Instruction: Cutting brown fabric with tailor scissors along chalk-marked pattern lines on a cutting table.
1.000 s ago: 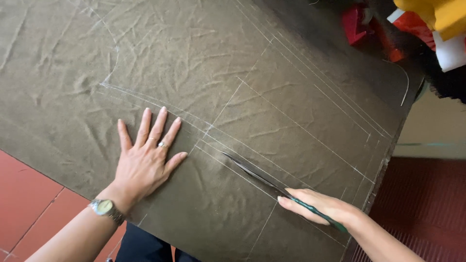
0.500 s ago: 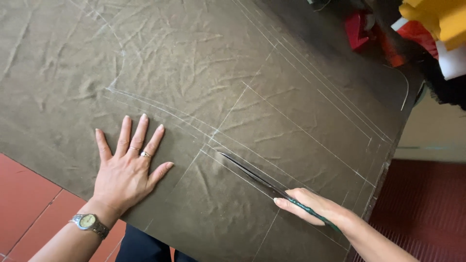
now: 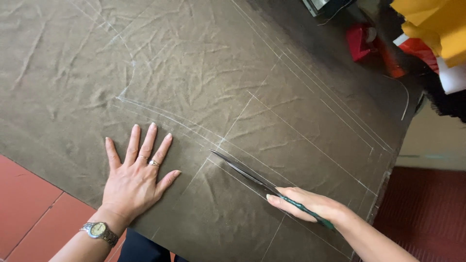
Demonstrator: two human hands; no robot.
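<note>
A large olive-brown cloth lies spread flat, creased and marked with white chalk lines. My left hand rests flat on it near the front edge, fingers spread, with rings and a wristwatch on that arm. My right hand grips the green handles of long scissors. Their dark blades point up-left along a chalk line and lie in the cloth. The handles are mostly hidden under my fingers.
Red floor tiles show at the lower left past the cloth's edge. Yellow fabric, red items and a white piece are piled at the top right. A dark red floor lies at the lower right.
My left hand slid left and toward me along the cloth, away from the blades. The scissors and my right hand stayed on the same chalk line, shifted slightly left.
</note>
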